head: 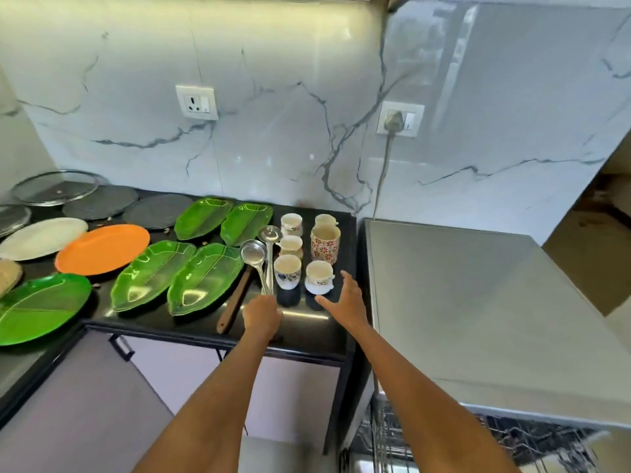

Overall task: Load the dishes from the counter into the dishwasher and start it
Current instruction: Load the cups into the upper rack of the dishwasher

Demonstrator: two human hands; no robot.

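My left hand (262, 317) grips the handles of two steel ladles (254, 256) whose bowls point away over the black counter (307, 327). My right hand (343, 298) is spread open just right of a white cup (319, 276), with the fingers near it but apart from it. Several more white cups (288, 271) and a tall flowered mug (325, 244) stand behind. Green leaf-shaped plates (201, 279), an orange plate (102, 249), a white plate (42, 237) and a round green plate (41, 307) lie to the left. The dishwasher rack (392, 435) shows at the bottom right.
A wooden spatula (235, 303) lies beside the ladles. Dark mats (157, 210) and glass lids (56, 187) sit at the back left. The dishwasher's grey top (478, 302) stands right of the counter. A plugged cord (384, 165) hangs down the marble wall.
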